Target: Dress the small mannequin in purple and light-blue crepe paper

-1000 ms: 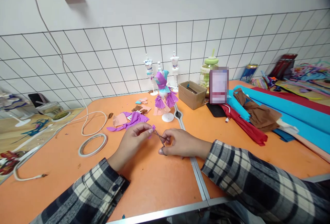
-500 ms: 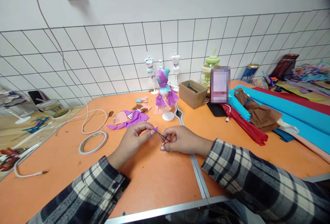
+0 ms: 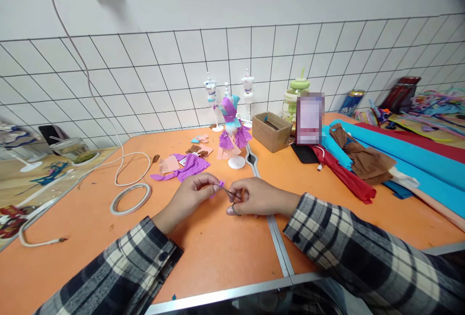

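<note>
My left hand (image 3: 199, 194) pinches a small piece of purple crepe paper (image 3: 221, 184) between thumb and fingertips. Small scissors (image 3: 232, 198) are in my right hand (image 3: 254, 198), their blades pointing left at the purple piece. Just beyond my hands stands a miniature dress form (image 3: 237, 162) on a round white base, dressed in purple, blue and peach paper. To its left lies a crumpled purple paper sheet (image 3: 192, 166), with peach scraps (image 3: 169, 164) and brown bits beside it.
A roll of tape (image 3: 131, 200) and a white cable (image 3: 119, 170) lie left. Behind are two white dress forms (image 3: 247, 85) (image 3: 210, 90), an open cardboard box (image 3: 272, 133), a phone (image 3: 309, 119) and a green-lidded jar (image 3: 290, 104). Coloured paper rolls (image 3: 414, 157) spread on the right.
The purple piece shows a little more above my left fingertips, and the scissors have shifted very slightly. Both hands stay in nearly the same place.
</note>
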`<state>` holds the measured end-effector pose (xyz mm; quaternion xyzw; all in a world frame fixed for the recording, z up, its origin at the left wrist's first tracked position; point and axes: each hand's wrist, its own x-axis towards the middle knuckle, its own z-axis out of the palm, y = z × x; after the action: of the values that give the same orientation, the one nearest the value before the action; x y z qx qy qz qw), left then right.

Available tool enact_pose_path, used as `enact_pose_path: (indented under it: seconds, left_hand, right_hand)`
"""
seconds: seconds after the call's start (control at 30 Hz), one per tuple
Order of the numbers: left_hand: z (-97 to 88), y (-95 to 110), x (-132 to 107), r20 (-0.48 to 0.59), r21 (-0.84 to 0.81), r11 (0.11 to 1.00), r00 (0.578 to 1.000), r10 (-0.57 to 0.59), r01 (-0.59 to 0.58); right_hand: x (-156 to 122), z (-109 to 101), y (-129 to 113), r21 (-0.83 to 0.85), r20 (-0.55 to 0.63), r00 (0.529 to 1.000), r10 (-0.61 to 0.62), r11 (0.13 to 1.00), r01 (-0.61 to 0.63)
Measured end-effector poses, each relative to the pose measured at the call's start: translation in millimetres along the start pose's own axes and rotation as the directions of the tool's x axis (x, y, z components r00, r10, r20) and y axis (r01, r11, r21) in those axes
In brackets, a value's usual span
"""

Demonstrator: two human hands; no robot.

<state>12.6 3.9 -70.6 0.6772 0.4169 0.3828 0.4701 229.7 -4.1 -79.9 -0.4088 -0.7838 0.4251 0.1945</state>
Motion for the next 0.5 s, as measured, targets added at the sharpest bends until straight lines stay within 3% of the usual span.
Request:
enact_pose_path:
  seconds: [0.3, 0.4, 0.5]
  left_hand:
    - [-2.6, 0.9, 1.5, -0.004, 0.022, 1.000, 1.000, -0.021, 0.021]
    - [-3.9, -4.1, 2.8, -0.067, 0.044, 0.997, 0.996, -0.063, 0.066]
    - [-5.2, -8.8, 4.4, -0.150, 0.044, 0.993, 0.983, -0.106, 0.113]
  right_hand:
    - [2.8, 1.4, 6.8, 0.164, 0.064, 0.989, 0.133, 0.976, -0.142]
    - [4.2, -3.7, 9.9, -0.060, -0.112, 0.990, 0.083, 0.994, -0.090]
    - [4.4, -13.9, 12.8, -0.321, -0.248, 0.968, 0.029, 0.941, -0.110]
